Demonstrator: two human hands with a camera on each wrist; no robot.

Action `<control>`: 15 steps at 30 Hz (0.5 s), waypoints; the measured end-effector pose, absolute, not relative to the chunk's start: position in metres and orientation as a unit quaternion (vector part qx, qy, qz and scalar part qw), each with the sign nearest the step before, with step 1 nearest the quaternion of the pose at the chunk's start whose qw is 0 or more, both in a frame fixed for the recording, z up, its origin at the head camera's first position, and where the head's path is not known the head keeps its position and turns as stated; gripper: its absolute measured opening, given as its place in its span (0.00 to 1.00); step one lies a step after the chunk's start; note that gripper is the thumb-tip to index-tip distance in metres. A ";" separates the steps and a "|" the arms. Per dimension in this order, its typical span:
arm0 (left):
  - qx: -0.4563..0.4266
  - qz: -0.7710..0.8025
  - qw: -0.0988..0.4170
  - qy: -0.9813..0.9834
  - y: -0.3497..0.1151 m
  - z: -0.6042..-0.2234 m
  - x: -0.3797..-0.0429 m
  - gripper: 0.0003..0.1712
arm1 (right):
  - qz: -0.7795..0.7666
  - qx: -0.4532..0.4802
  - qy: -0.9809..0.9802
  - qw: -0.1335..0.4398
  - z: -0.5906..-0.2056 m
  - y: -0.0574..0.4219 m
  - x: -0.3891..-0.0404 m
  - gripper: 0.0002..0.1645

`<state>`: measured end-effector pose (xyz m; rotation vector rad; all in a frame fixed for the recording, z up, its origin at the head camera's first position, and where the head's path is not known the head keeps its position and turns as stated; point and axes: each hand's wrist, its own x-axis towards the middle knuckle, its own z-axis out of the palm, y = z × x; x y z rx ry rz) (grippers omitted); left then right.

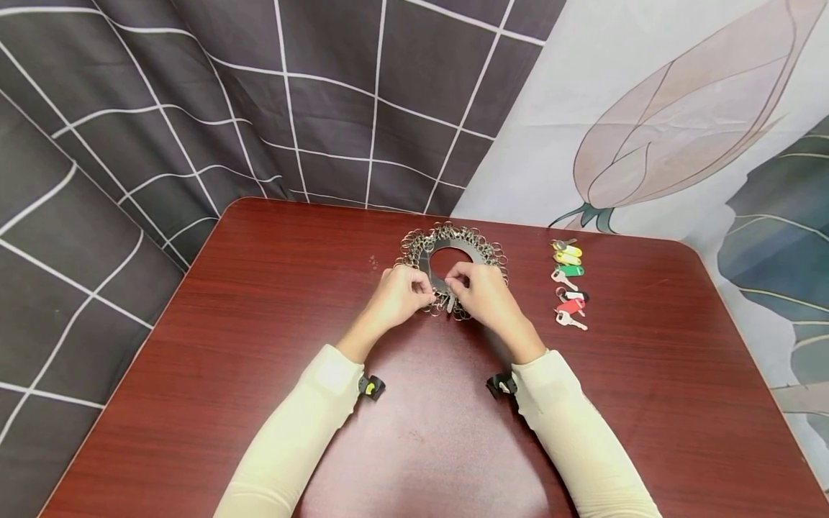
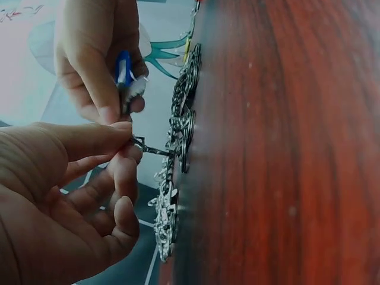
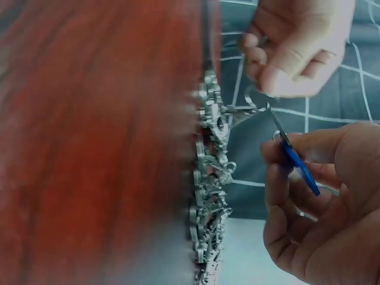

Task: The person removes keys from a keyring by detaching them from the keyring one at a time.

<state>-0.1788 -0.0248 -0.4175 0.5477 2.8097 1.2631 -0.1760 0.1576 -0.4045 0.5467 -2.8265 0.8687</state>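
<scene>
A flat grey ring-shaped plate (image 1: 424, 260), edged all round with metal key rings (image 1: 490, 252), lies toward the back of the table. At its near edge my left hand (image 1: 404, 293) pinches a small metal clasp (image 2: 153, 149) that leads to the loops, its other fingers loosely bent. My right hand (image 1: 484, 289), close beside it, holds a blue key tag (image 3: 301, 170) between thumb and fingers. A silver key (image 2: 136, 90) hangs by the blue tag. In the right wrist view, the tag's metal end meets the clasp just below my left fingertips.
Right of the plate, a column of keys with tags lies on the reddish-brown table (image 1: 648, 403): yellow tags (image 1: 567, 257), a green tag (image 1: 571, 271), a black tag (image 1: 576, 296) and a red tag (image 1: 571, 307). A dark checked curtain (image 1: 337, 115) hangs behind the table.
</scene>
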 end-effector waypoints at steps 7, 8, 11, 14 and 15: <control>0.165 0.368 0.026 0.915 -0.032 -0.413 -0.178 0.09 | 0.310 0.164 -0.935 0.054 -0.393 0.171 -0.177 0.06; 0.163 0.362 0.035 0.917 -0.033 -0.413 -0.178 0.10 | 0.312 0.161 -0.935 0.054 -0.390 0.173 -0.177 0.06; 0.149 0.343 0.062 0.926 -0.035 -0.412 -0.177 0.13 | 0.316 0.157 -0.934 0.059 -0.384 0.180 -0.177 0.05; 0.132 0.317 0.076 0.936 -0.036 -0.413 -0.176 0.15 | 0.319 0.162 -0.931 0.070 -0.377 0.187 -0.177 0.04; 0.125 0.307 0.079 0.940 -0.037 -0.413 -0.176 0.16 | 0.320 0.164 -0.930 0.073 -0.375 0.189 -0.177 0.04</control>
